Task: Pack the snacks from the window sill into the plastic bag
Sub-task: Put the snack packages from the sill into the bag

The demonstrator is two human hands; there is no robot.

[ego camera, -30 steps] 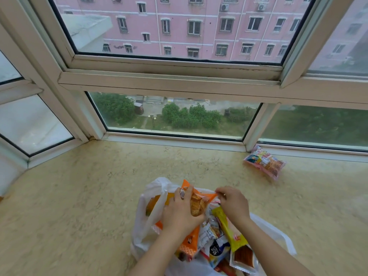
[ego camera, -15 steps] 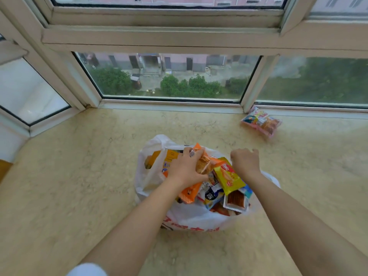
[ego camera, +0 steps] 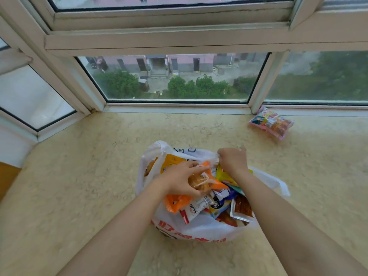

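The left hand [ego camera: 180,179] has its fingers curled round an orange snack packet [ego camera: 201,182], pressing it down among the packets that already fill the white plastic bag [ego camera: 199,228]. The right hand [ego camera: 233,161] pinches the bag's far rim. One pink snack packet [ego camera: 271,122] is left on the window sill [ego camera: 99,176], beyond the right fingers and off to their right, by the window frame, its long axis slanting away rightward. The right hand is nearer it.
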